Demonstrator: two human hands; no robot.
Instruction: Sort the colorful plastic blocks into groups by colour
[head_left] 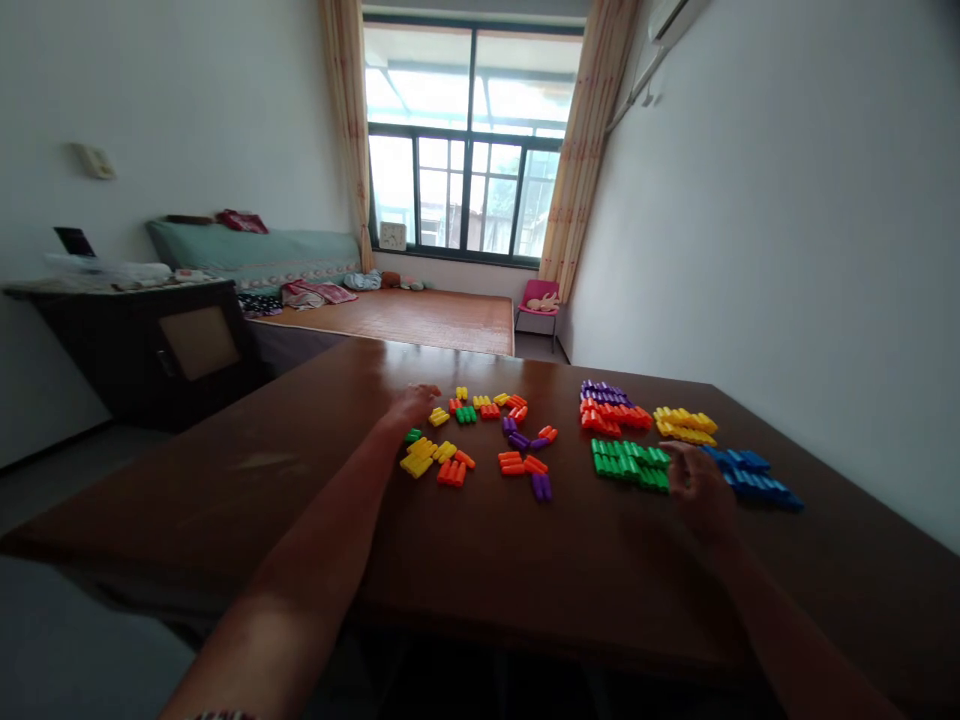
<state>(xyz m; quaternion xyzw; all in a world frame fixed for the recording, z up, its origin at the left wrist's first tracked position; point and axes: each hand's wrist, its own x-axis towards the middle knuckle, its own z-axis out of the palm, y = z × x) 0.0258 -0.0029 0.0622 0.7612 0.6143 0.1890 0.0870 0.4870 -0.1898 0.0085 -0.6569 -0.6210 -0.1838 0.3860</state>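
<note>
On the left, my left hand (pixel 417 403) is stretched over the table beside the loose small plastic pieces, its fingers extended and nothing visible in them. Close by are yellow pieces (pixel 418 457), a green piece (pixel 413 435) and orange pieces (pixel 451 473). My right hand (pixel 699 488) hovers at the right between the rows of green pieces (pixel 628 461) and blue pieces (pixel 757 478). Its fingers are loosely bent and apart, with no piece seen in them; the palm side is hidden. Purple pieces (pixel 517 436) lie mid-table in a curved arrangement with orange ones.
The brown table (pixel 570 590) has its far edge near a bed (pixel 420 318). Sorted rows of orange pieces (pixel 613 416), purple pieces (pixel 604 390) and yellow pieces (pixel 685 425) lie at the right. A dark cabinet (pixel 112 350) stands left; a pink chair (pixel 538 300) is by the window.
</note>
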